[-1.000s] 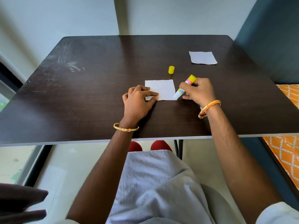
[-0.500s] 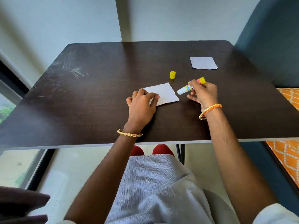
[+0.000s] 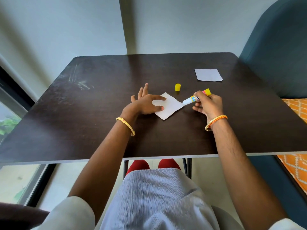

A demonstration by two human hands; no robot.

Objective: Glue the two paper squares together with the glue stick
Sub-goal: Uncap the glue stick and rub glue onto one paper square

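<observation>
A white paper square point(image 3: 171, 107) lies turned like a diamond in the middle of the dark table point(image 3: 83, 123). My left hand point(image 3: 144, 103) rests flat with fingers spread, its forefinger and thumb pressing the square's left part. My right hand point(image 3: 207, 105) grips an uncapped glue stick point(image 3: 196, 97), white tip pointing left and touching the square's right corner. A second paper square point(image 3: 208, 74) lies flat at the far right. The yellow cap point(image 3: 177, 87) stands just beyond the near square.
A dark teal chair back point(image 3: 279, 47) rises at the table's right side, with an orange patterned cushion point(image 3: 297, 113) below it. A wall runs behind the far edge and a window frame point(image 3: 15, 90) stands at the left.
The near square has been turned from straight to a diamond. My left hand opened and spread over its left part. The glue stick's tip moved from the lower right edge to the right corner.
</observation>
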